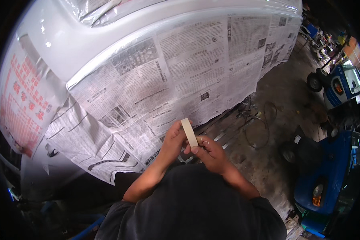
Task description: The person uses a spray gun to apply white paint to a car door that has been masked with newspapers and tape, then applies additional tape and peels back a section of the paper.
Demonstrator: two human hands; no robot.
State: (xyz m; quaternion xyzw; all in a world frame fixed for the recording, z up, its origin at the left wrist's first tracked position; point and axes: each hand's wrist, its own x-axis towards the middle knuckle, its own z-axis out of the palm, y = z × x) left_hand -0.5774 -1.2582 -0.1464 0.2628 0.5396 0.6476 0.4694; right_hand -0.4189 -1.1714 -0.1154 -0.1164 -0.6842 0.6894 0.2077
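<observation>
A cream roll of masking tape (189,133) is held edge-up between my two hands, in front of my chest. My left hand (174,137) grips it from the left side, fingers curled behind it. My right hand (210,151) pinches its lower right end with thumb and fingers. Just beyond my hands, newspaper sheets (192,68) cover the side of a white vehicle body (60,40), with shiny tape or film along their upper edge. More paper, a sheet with red print (22,100), hangs at the left, and a creased newspaper flap (88,140) droops below it.
On the right stand a blue vehicle (324,180) and a blue-and-white one (342,88). A looped hose or cable (264,124) lies on the stained floor (282,96). Cluttered items (328,40) fill the far right. A blue tube-like thing (90,228) shows at the lower left.
</observation>
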